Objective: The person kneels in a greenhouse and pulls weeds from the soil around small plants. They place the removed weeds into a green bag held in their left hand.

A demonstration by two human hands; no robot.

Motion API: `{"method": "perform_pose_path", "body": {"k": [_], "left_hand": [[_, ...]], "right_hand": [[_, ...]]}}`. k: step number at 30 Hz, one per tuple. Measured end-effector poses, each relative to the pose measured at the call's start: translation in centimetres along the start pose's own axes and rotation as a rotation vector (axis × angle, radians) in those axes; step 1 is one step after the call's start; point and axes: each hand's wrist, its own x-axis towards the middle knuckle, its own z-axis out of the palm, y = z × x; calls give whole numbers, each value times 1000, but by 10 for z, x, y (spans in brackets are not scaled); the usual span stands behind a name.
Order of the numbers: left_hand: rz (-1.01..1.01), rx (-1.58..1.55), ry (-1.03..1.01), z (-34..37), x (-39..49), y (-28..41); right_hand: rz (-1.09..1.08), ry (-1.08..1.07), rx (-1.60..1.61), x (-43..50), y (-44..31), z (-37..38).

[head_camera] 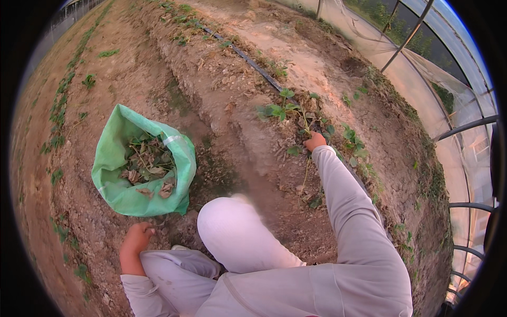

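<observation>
My right hand reaches down among the stems at the base of a leafy green plant on the raised soil bed. Its fingers are partly hidden, so I cannot tell whether they grip a stem. Dry brown leaves lie around it. My left hand hangs beside my knee, just below a green woven plastic sack, without plainly touching it; its fingers are curled and its grip is unclear. The sack stands open on the soil, with withered leaves and stems inside.
A black drip irrigation line runs along the bed. More low green plants grow in a row at the left. On the right stand the plastic sheeting and curved metal poles of a greenhouse tunnel. My bent knees are close to the sack.
</observation>
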Motion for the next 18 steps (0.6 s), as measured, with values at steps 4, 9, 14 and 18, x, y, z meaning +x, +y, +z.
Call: {"method": "perform_pose_path", "body": {"k": [4,9,14,18], "left_hand": [[5,-5,-23,0,4,-3],[8,-10,-37,-1,11,2],[8,-3,-30,-2,7,7],[9,3,-34,-4,6,8]], "right_hand": [[-24,-7,-90,10,5,-6],[-3,13,-87,5,3,-5],[74,101,-29,-8,5,0],[43,115,-46,-18,12,1]]}}
